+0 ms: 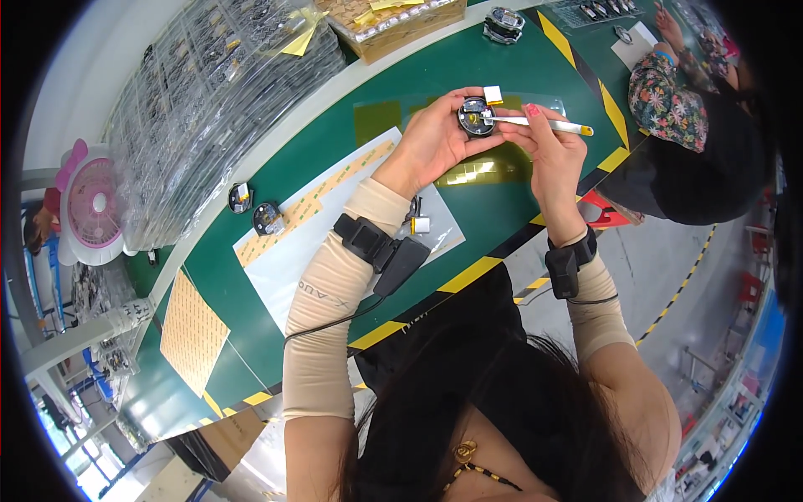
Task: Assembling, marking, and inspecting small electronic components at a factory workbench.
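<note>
My left hand (433, 140) holds a small round black housing (476, 127) with electronic parts inside, its open side up. A small white battery (493, 94) with a yellow edge sticks up past the housing's far rim. In my right hand (555, 157) is a pair of silver tweezers (535, 123), pinched between thumb and fingers. Its tips reach into the housing, at a small white part; whether they grip it I cannot tell. Beneath my hands lies a sheet of amber film (489, 170). Another small white battery (420, 225) lies by my left forearm.
Two more round housings (268, 219) sit on the green table (330, 117) at the left, by a white sheet with adhesive strips (276, 272). Stacked clear trays (226, 92), a cardboard box (401, 32) and a pink fan (94, 203) stand beyond. A co-worker (669, 100) works at the right.
</note>
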A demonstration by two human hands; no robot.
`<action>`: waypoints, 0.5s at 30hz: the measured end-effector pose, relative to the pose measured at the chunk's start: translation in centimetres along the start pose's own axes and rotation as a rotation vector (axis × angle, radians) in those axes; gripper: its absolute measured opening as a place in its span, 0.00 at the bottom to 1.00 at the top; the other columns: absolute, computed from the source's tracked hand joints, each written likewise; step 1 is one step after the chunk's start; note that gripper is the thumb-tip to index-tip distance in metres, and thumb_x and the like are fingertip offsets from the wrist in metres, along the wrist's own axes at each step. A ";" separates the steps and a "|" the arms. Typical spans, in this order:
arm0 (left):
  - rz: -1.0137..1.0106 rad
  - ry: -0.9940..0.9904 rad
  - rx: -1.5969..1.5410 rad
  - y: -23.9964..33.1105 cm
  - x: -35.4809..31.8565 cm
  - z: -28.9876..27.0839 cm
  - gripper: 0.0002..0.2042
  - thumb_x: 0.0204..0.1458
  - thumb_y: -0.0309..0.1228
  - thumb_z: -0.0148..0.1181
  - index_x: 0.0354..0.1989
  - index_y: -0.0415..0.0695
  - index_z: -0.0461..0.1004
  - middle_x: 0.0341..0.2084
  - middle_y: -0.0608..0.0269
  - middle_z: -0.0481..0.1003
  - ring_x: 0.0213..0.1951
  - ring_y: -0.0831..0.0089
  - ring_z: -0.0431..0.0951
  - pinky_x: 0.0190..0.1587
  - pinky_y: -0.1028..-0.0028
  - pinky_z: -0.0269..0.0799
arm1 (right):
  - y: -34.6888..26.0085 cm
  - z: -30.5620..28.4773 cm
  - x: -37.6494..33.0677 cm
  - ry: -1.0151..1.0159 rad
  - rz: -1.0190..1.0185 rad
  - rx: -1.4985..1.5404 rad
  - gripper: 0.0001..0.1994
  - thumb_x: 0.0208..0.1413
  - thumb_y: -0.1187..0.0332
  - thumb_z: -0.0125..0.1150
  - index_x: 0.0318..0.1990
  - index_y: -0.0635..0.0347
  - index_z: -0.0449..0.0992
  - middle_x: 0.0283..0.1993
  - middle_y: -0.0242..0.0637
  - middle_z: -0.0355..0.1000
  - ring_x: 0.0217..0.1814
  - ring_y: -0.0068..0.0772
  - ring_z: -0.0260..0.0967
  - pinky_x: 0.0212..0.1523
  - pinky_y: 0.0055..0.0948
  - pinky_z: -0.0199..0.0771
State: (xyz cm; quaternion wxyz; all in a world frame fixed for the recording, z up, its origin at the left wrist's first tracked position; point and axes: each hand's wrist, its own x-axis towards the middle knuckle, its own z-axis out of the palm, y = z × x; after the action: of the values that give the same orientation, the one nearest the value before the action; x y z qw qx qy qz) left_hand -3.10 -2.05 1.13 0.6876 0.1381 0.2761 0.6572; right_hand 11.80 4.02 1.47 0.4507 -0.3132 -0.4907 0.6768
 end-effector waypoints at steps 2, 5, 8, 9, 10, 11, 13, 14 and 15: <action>-0.009 -0.021 -0.035 0.1 0.0 -0.1 0.12 0.57 0.26 0.33 0.47 0.36 0.57 0.45 0.43 0.64 0.48 0.55 0.70 0.51 0.59 0.70 | -0.1 0.1 -0.1 0.000 -0.014 -0.015 0.10 0.57 0.72 0.49 0.40 0.74 0.68 0.37 0.53 0.72 0.35 0.37 0.74 0.36 0.24 0.76; 0.031 0.045 0.117 0.0 -0.2 -0.1 0.12 0.54 0.23 0.34 0.47 0.35 0.57 0.43 0.44 0.66 0.46 0.55 0.71 0.49 0.60 0.72 | 0.1 0.5 -0.3 -0.035 -0.045 -0.045 0.10 0.57 0.72 0.49 0.40 0.74 0.68 0.37 0.52 0.72 0.35 0.37 0.74 0.36 0.25 0.76; 0.074 0.134 0.222 0.1 -0.4 -0.5 0.13 0.53 0.21 0.36 0.47 0.33 0.56 0.41 0.44 0.67 0.42 0.55 0.73 0.45 0.62 0.74 | 0.5 1.7 -1.0 -0.087 -0.141 -0.146 0.10 0.57 0.72 0.49 0.40 0.74 0.69 0.38 0.52 0.71 0.35 0.36 0.73 0.38 0.26 0.75; 0.078 0.165 0.250 0.1 -0.3 -0.7 0.13 0.52 0.20 0.36 0.47 0.33 0.55 0.39 0.45 0.68 0.40 0.56 0.75 0.42 0.63 0.76 | 0.1 1.8 -1.3 -0.064 -0.192 -0.204 0.10 0.57 0.73 0.48 0.40 0.74 0.69 0.38 0.52 0.71 0.35 0.36 0.73 0.38 0.26 0.75; 0.083 0.206 0.281 0.2 -0.7 -1.1 0.14 0.51 0.20 0.37 0.47 0.32 0.55 0.38 0.45 0.69 0.37 0.56 0.76 0.39 0.64 0.77 | -0.3 1.5 -1.6 -0.024 -0.246 -0.243 0.10 0.57 0.73 0.48 0.40 0.74 0.69 0.39 0.52 0.71 0.35 0.36 0.73 0.39 0.27 0.75; 0.113 0.254 0.283 0.6 -1.3 -1.2 0.14 0.51 0.20 0.37 0.47 0.32 0.55 0.38 0.45 0.69 0.37 0.56 0.76 0.39 0.64 0.77 | -0.8 1.0 -1.5 0.015 -0.302 -0.279 0.10 0.57 0.73 0.48 0.40 0.74 0.69 0.39 0.52 0.71 0.36 0.36 0.73 0.39 0.27 0.75; 0.095 0.304 0.502 2.0 -2.7 -1.1 0.14 0.50 0.21 0.38 0.46 0.32 0.57 0.35 0.44 0.70 0.34 0.59 0.76 0.33 0.67 0.76 | -0.7 0.3 -1.5 0.025 -0.361 -0.232 0.11 0.57 0.72 0.48 0.41 0.75 0.68 0.40 0.52 0.70 0.36 0.38 0.73 0.39 0.27 0.75; 0.072 0.316 0.608 2.5 -3.4 -1.1 0.13 0.50 0.21 0.39 0.45 0.32 0.58 0.34 0.44 0.70 0.32 0.60 0.77 0.30 0.68 0.76 | -0.6 0.4 -1.7 -0.004 -0.346 -0.213 0.11 0.57 0.72 0.48 0.41 0.75 0.68 0.40 0.52 0.70 0.36 0.38 0.73 0.39 0.27 0.75; 0.083 0.347 0.610 3.2 -4.4 -1.3 0.13 0.50 0.21 0.39 0.45 0.32 0.58 0.34 0.44 0.70 0.32 0.60 0.77 0.30 0.68 0.76 | -0.6 0.6 -1.8 -0.004 -0.320 -0.225 0.11 0.57 0.72 0.48 0.41 0.75 0.68 0.40 0.52 0.70 0.36 0.38 0.73 0.39 0.27 0.75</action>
State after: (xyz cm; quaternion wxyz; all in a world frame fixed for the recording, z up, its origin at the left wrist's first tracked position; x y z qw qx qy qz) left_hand -6.44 -6.30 2.69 0.5301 0.2344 0.5667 0.5856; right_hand 12.20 2.20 2.23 0.5136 -0.2782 -0.6079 0.5378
